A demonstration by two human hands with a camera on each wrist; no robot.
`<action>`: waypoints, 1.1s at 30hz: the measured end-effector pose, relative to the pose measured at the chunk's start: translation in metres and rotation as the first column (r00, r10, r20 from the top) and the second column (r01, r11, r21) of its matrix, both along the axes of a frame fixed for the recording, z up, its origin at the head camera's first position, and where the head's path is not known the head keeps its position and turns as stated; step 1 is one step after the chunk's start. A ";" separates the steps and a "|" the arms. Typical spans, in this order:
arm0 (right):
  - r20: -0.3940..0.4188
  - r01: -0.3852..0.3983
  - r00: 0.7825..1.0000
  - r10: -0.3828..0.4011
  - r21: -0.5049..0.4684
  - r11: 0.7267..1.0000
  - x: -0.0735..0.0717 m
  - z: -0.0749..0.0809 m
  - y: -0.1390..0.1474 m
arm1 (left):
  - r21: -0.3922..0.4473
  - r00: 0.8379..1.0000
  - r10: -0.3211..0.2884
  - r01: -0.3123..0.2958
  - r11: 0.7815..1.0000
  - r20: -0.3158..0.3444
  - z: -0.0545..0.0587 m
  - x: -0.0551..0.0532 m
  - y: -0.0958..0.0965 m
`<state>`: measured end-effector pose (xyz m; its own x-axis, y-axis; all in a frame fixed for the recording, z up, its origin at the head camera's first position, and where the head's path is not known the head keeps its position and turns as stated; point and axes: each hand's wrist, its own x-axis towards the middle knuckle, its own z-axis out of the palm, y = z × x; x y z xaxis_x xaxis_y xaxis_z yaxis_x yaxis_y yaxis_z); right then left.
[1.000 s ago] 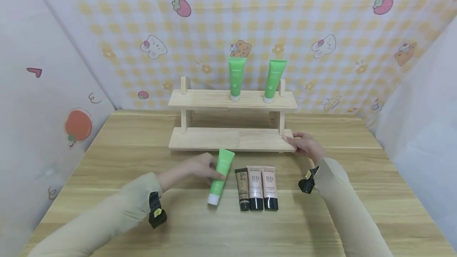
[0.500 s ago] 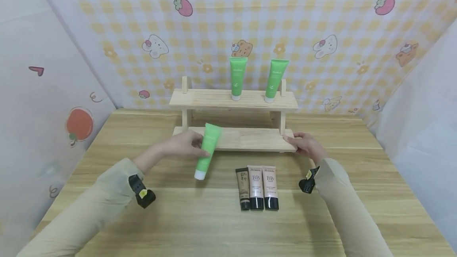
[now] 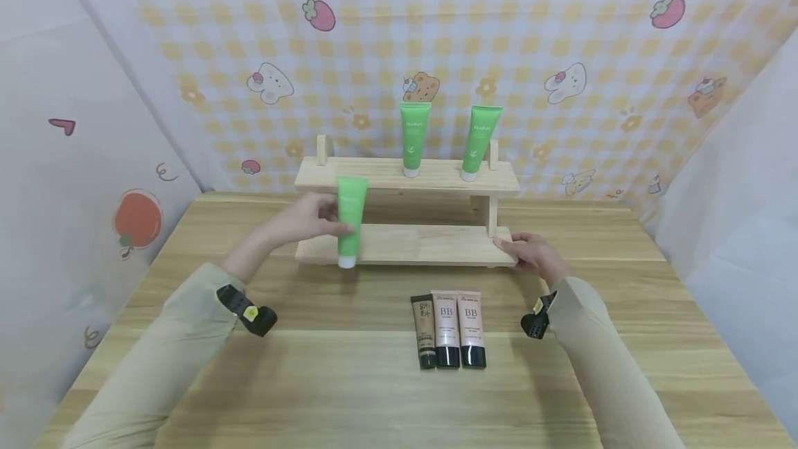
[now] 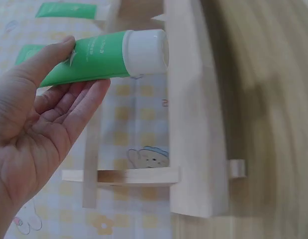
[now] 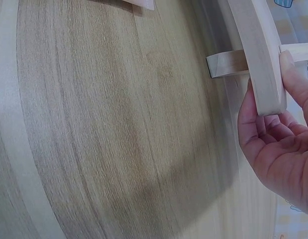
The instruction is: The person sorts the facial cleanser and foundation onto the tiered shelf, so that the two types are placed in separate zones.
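Note:
My left hand (image 3: 305,219) pinches a green tube (image 3: 352,208) with a white cap, thumb on one side and fingers on the other. In the head view the tube is nearly upright, cap down, in front of the left part of the two-tier wooden rack (image 3: 424,244). The left wrist view shows the white cap (image 4: 145,52) close to the lower shelf board (image 4: 193,119); whether they touch I cannot tell. My right hand (image 3: 532,252) grips the right end of the lower shelf, its thumb on top and fingers beneath, as the right wrist view shows on the board (image 5: 260,64).
On the upper shelf two more green tubes stand on their caps, one near the middle (image 3: 413,138) and one leaning at the right (image 3: 480,141). A brown tube (image 3: 424,330) and two pink BB cream tubes (image 3: 458,324) lie side by side on the wooden table (image 3: 349,393).
My left hand has carried the green tube from the table area up and leftward to the rack, and the tube has turned more upright. My right hand has stayed on the shelf end.

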<state>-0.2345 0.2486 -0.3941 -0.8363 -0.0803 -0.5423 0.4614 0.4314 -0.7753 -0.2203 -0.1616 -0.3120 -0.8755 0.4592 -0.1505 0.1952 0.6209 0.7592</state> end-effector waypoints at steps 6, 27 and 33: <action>0.009 0.023 1.000 -0.023 -0.027 0.999 -0.002 -0.001 0.001 | 0.052 0.996 0.075 -0.073 0.996 -0.044 0.011 -0.013 0.000; -0.001 0.015 1.000 -0.015 -0.068 0.998 -0.006 -0.009 0.007 | 0.110 0.962 0.224 -0.208 0.972 -0.159 0.039 -0.050 0.002; 0.008 0.055 0.998 -0.054 -0.046 0.997 -0.003 -0.004 0.001 | 0.133 0.948 0.276 -0.257 0.957 -0.158 0.046 -0.060 0.002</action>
